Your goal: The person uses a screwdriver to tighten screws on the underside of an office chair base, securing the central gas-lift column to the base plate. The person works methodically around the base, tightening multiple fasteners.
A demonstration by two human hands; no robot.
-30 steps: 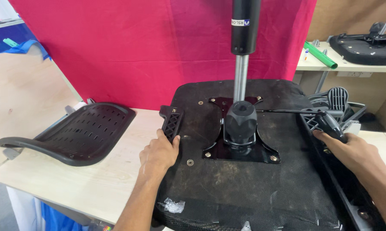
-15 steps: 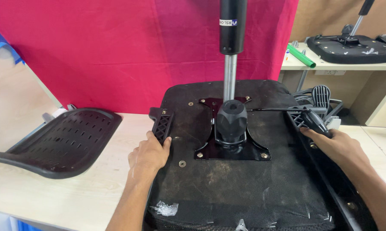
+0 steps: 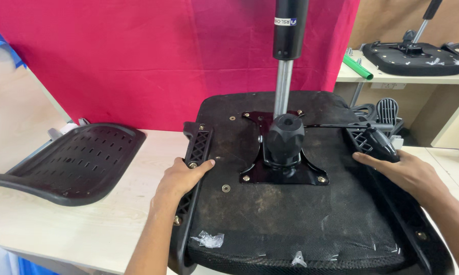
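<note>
Where gas cylinder (image 3: pixel 284 76) rises mid-seat, perforated backrest (image 3: pixel 71 160) just left.

On your left, a black perforated chair backrest (image 3: pixel 71 160) lies on the pale wooden tabletop (image 3: pixel 112 224), its curved rim reaching past the table's left edge. Behind the table you have a red cloth backdrop (image 3: pixel 153 56) hanging across most of the view. At the far right, a second light-coloured table (image 3: pixel 407 76) carries another upturned black chair seat (image 3: pixel 418 53) with a gas-lift column rising from it, and a green tube (image 3: pixel 357 67) lies near that table's left edge. Below that table, just past your own table's right rear corner, black plastic chair parts (image 3: pixel 384 112) are stacked together; you cannot tell exactly what each one is.
</note>
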